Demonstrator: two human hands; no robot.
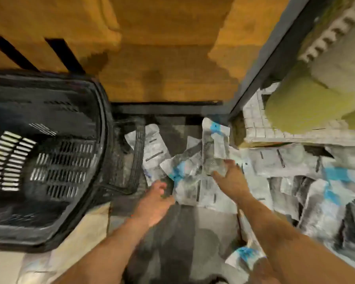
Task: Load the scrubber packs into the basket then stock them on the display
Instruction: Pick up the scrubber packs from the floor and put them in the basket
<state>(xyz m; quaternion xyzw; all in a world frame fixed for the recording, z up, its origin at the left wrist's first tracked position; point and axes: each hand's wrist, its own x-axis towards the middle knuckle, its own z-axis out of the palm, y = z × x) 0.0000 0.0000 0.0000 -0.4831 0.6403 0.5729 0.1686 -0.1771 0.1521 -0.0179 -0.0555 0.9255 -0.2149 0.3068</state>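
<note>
The frame is blurred by motion. A black plastic basket [49, 152] stands at the left with nothing visible in it. Several clear scrubber packs with blue labels lie in a pile [275, 181] at the centre and right. My right hand [232, 181] grips one upright scrubber pack [214, 144] by its lower end, lifted over the pile. My left hand [155, 199] pinches the corner of another pack [182, 175] lying just right of the basket.
An orange-brown surface [162, 68] fills the top of the view. A dark metal shelf frame [264, 64] runs diagonally at the upper right. Behind it sit yellow-green sponges [299, 103] and stacked white packs [256, 124]. The basket's handle [137, 152] hangs over its right side.
</note>
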